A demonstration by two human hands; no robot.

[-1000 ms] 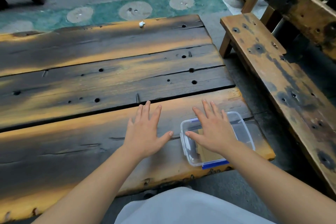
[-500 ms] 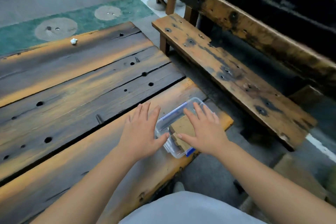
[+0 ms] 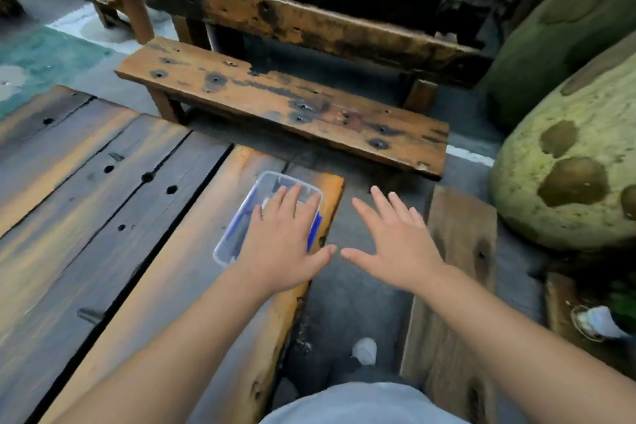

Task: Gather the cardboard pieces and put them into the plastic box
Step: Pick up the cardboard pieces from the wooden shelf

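A clear plastic box with blue clips sits at the right corner of the wooden table. My left hand lies flat over the box with its fingers spread, covering most of it, so the cardboard pieces inside are hidden. My right hand hovers flat and empty to the right of the table's edge, above the grey floor, with its fingers apart.
A worn wooden bench stands beyond the table, a backrest plank behind it. Large green-yellow boulders fill the right side. A second wooden seat is at lower right. A white scrap lies on the floor.
The view has swung to the right. My left hand has shifted onto the box, and my right hand has come off the box and out past the table's edge.
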